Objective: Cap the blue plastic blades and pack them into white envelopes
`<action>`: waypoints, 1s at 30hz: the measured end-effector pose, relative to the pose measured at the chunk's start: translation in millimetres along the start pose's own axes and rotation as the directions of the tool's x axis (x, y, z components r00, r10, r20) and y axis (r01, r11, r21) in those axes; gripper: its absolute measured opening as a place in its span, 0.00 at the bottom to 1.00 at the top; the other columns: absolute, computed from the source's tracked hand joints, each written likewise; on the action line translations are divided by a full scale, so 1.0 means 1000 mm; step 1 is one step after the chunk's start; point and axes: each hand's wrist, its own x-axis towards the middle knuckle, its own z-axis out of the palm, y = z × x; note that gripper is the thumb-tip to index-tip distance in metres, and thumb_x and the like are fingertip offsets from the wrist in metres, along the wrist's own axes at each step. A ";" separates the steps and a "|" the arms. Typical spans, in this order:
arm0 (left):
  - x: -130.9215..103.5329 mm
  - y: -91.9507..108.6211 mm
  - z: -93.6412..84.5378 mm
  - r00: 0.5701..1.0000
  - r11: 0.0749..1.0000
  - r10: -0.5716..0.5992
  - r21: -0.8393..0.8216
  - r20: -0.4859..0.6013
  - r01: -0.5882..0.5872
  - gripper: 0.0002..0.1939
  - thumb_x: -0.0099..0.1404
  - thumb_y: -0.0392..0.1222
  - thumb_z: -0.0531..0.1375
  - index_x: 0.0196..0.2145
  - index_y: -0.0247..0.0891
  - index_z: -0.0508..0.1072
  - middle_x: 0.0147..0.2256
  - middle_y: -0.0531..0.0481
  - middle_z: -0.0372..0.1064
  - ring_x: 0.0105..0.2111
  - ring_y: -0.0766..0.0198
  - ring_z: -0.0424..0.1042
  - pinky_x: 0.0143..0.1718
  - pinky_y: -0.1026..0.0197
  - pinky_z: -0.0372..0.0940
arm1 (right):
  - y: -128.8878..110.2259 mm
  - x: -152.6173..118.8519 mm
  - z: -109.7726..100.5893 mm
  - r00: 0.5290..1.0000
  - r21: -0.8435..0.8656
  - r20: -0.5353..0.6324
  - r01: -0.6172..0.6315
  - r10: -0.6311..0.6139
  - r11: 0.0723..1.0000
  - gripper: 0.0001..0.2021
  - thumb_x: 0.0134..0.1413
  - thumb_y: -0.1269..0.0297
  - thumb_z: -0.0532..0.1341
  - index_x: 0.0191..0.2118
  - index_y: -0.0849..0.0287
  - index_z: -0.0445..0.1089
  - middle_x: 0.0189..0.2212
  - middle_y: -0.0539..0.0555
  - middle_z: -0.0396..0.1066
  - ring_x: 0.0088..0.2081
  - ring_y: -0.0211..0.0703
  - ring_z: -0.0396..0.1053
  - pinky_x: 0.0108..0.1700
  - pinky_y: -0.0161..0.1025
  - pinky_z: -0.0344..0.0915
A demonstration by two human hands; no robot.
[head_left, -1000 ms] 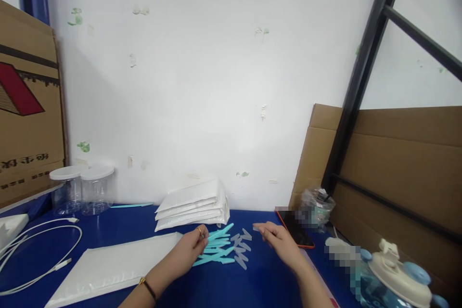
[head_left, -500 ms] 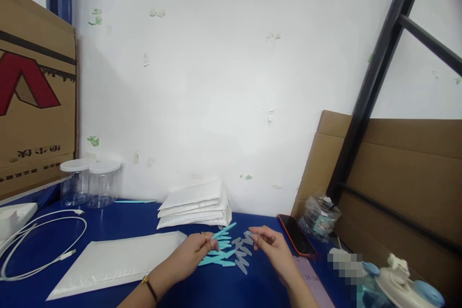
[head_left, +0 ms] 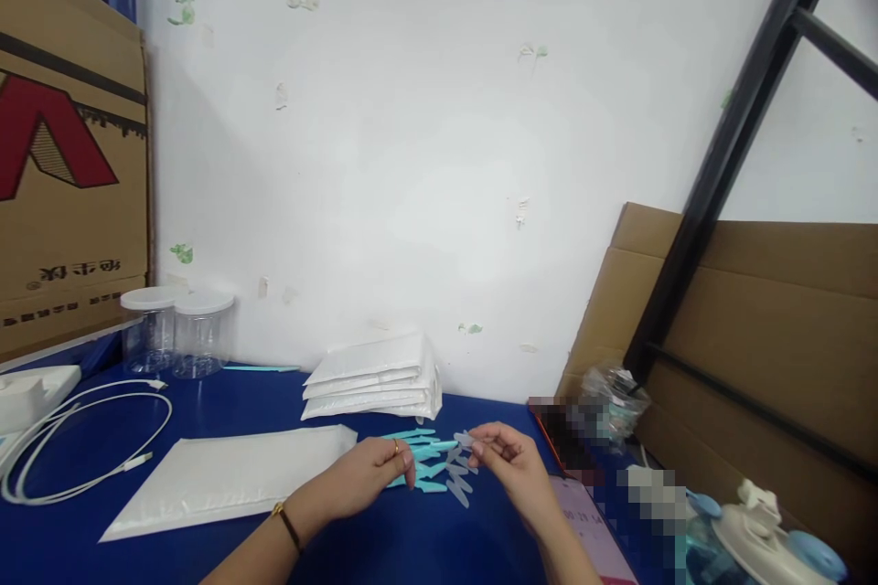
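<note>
My left hand [head_left: 376,473] pinches a slim teal eyebrow razor [head_left: 443,446] between thumb and fingers, its free end pointing right. Opposite it, my right hand [head_left: 508,468] grips a small clear blade cap [head_left: 464,440] at the fingertips. The razor's end and the cap are close together; whether they touch I cannot tell. Below and between the hands, several more teal razors [head_left: 431,486] lie in a loose pile on the blue tabletop [head_left: 384,548]. Just right of them lie several clear caps [head_left: 458,488].
A white padded envelope [head_left: 226,475] lies left of my hands, with a stack of them [head_left: 374,375] behind. Two lidded clear jars [head_left: 202,338], a white cable [head_left: 102,393] and a cardboard box [head_left: 69,238] are left. Phones [head_left: 583,516] and a blue-white bottle [head_left: 761,535] stand right.
The razor in my left hand has swung from slanting upward to nearly level, toward the cap in my right hand. My view has shifted slightly.
</note>
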 end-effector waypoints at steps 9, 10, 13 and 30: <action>-0.001 0.004 -0.001 1.000 1.000 -0.004 0.025 0.024 0.004 0.26 0.67 0.53 0.41 0.32 0.40 0.75 0.30 0.53 0.67 0.29 0.66 0.62 0.34 0.67 0.57 | -0.002 -0.002 0.009 0.998 -0.001 0.059 -0.030 0.030 1.000 0.18 0.43 0.50 0.67 0.34 0.62 0.73 0.22 0.52 0.72 0.27 0.42 0.70 0.32 0.38 0.66; -0.002 0.004 0.000 0.999 1.000 0.008 0.019 0.031 -0.008 0.25 0.68 0.52 0.41 0.31 0.40 0.75 0.30 0.53 0.67 0.30 0.66 0.63 0.35 0.66 0.57 | -0.002 -0.002 0.011 0.995 0.004 0.090 -0.040 0.040 0.999 0.18 0.43 0.51 0.67 0.34 0.62 0.73 0.22 0.53 0.72 0.26 0.42 0.70 0.32 0.38 0.66; -0.003 0.003 0.006 0.998 0.999 0.036 0.006 0.055 -0.037 0.23 0.67 0.48 0.43 0.30 0.41 0.75 0.30 0.54 0.68 0.31 0.66 0.65 0.36 0.66 0.57 | -0.002 -0.004 0.012 0.979 -0.002 0.187 -0.084 0.083 0.996 0.17 0.42 0.53 0.68 0.31 0.62 0.73 0.20 0.51 0.72 0.23 0.39 0.69 0.29 0.37 0.65; 0.000 -0.014 0.027 0.994 0.897 -0.092 0.430 -0.054 0.107 0.08 0.58 0.39 0.55 0.36 0.43 0.71 0.36 0.50 0.70 0.36 0.58 0.68 0.36 0.61 0.59 | 0.018 -0.006 0.000 0.975 -0.705 0.188 0.051 0.117 0.707 0.06 0.38 0.70 0.66 0.28 0.59 0.73 0.24 0.50 0.69 0.25 0.38 0.65 0.25 0.30 0.56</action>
